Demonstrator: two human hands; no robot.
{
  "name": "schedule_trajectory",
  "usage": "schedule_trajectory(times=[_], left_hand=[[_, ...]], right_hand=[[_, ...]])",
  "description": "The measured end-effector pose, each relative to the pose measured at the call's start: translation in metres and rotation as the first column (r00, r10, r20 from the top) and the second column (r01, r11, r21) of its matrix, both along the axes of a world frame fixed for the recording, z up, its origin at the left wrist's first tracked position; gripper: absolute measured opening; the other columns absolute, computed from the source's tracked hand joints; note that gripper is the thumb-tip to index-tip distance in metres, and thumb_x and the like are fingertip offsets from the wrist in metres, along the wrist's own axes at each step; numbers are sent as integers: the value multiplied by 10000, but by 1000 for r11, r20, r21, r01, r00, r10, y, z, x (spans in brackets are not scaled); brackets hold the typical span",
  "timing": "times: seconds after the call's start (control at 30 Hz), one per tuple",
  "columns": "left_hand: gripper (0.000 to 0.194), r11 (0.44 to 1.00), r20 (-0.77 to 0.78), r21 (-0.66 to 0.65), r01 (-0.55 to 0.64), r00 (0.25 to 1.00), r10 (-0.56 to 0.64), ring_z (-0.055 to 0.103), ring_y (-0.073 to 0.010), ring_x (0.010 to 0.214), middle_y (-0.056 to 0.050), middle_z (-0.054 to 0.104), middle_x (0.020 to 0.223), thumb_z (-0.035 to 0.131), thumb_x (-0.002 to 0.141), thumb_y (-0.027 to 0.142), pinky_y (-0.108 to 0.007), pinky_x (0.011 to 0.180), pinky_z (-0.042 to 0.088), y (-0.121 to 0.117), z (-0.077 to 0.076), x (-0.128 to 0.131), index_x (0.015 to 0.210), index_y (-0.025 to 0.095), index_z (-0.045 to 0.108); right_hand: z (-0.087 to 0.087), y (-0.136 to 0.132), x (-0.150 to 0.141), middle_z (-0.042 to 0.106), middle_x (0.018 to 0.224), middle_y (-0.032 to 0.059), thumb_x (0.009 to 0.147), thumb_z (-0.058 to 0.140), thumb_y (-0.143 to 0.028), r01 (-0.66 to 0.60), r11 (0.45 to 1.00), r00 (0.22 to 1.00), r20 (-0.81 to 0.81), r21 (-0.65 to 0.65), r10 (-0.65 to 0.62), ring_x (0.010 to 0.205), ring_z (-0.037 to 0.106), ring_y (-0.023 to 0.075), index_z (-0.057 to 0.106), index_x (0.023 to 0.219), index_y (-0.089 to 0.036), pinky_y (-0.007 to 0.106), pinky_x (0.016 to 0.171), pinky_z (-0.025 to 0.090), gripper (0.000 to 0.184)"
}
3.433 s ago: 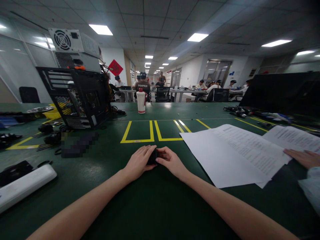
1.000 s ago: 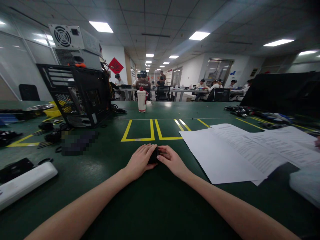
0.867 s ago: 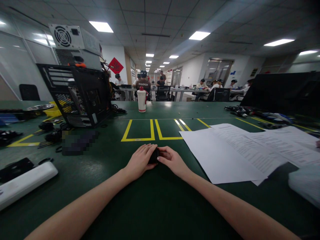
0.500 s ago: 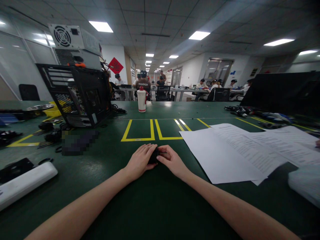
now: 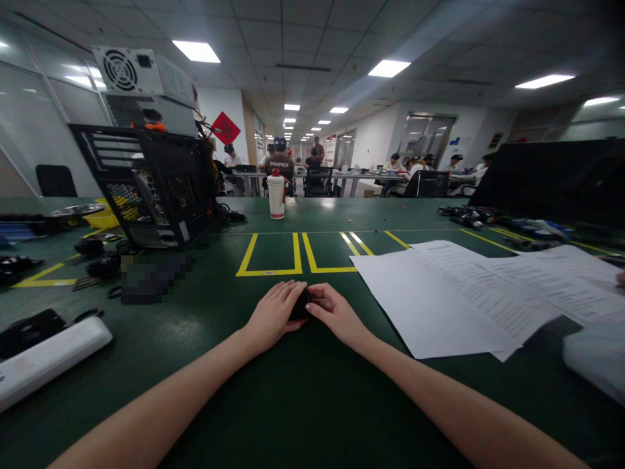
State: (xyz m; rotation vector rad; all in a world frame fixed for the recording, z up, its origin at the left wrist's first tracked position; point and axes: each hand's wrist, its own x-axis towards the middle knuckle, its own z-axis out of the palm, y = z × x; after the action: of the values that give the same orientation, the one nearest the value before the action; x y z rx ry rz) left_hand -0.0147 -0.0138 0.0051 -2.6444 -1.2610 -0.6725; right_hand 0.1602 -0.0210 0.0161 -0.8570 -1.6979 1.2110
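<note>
"Squinting at this left to right, did anything actually change? Left hand point(image 5: 273, 311) looks parked."

"Yeah, same spot as a second ago, cupped over the black thing point(image 5: 299, 307). Right hand point(image 5: 336, 314) hasn't budged either, thumb and fingertips at its right end. So both hands have hold of it, between them at the table point(image 5: 303, 391). Too covered to tell what it is."

"And further right?"

"That's the real change. A few seconds back the co-worker's hand point(image 5: 621, 279) was well over the papers point(image 5: 449, 299); now it's a sliver at the frame edge, and the right-hand sheets sit closer in. Doesn't mean much for the handling imo, just less traffic on that side."

"Room to move?"

"Left's comfy: good gap between the white bar point(image 5: 56, 361) and the left arm. Ahead, the tape point(image 5: 251, 274) is flat and just past the fingers, bottle point(image 5: 277, 197) well beyond. Right's the tight side: the papers' near corner is right by the right forearm, can't tell if touching. Elbow out and I reckon they'd slide. Near table edge isn't visible."
</note>
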Motion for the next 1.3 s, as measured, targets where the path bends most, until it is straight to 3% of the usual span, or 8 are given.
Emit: schedule_trajectory(times=[0.27,0.43,0.57,0.73,0.93,1.07,1.3], left_hand=[[669,1000,2,9,13,1000,-13,376,-220,1154,-83,427,1227,593,693,290,-397,976,310,-1,2,0,1245,203,224],[649,1000,16,16,8,1000,-9,387,-220,1146,-79,439,1217,579,705,328,-404,974,313,-1,0,0,1241,209,234],[658,1000,7,14,6,1000,-6,386,-223,1146,-87,436,1219,586,700,315,-395,976,312,-1,0,0,1243,198,233],[678,1000,5,10,0,1000,0,394,-227,1139,-92,440,1212,611,674,286,-395,979,306,-1,1,1,1237,192,243],[647,1000,11,11,7,1000,-7,389,-220,1145,-81,429,1224,580,707,321,-399,980,305,-2,2,1,1240,207,232],[654,1000,9,10,3,1000,-3,386,-230,1148,-82,429,1227,580,705,334,-416,969,316,-1,1,0,1240,213,225],[670,1000,8,6,6,1000,-6,380,-231,1153,-79,433,1224,591,693,305,-417,971,313,-1,1,0,1243,215,221]], right_hand=[[-4,0,1,531,994,7,677,596,-189,-72,997,997,-33,-11,71,998,514,159,462,969,-213,354,911,397,322],[0,-2,0,532,959,10,736,532,-233,-64,998,997,-39,-20,63,933,536,152,474,942,-215,350,861,436,215],[1,-1,1,520,1008,33,727,542,-233,-26,999,1000,-15,-40,25,971,519,168,464,983,-206,371,881,419,269],[-2,0,1,525,986,16,672,601,-190,-65,997,997,-42,-38,63,984,514,164,460,955,-206,367,897,404,316],[-2,1,1,532,965,20,739,529,-268,-57,998,997,-58,-33,55,918,546,159,472,916,-205,354,822,448,196],[-1,3,2,524,1007,38,721,551,-261,-6,998,1000,-8,-58,6,962,527,166,465,976,-199,365,860,426,276],[1,-2,2,521,984,0,674,602,-194,-64,998,998,-27,-16,63,1001,503,157,465,935,-219,362,916,393,296]])
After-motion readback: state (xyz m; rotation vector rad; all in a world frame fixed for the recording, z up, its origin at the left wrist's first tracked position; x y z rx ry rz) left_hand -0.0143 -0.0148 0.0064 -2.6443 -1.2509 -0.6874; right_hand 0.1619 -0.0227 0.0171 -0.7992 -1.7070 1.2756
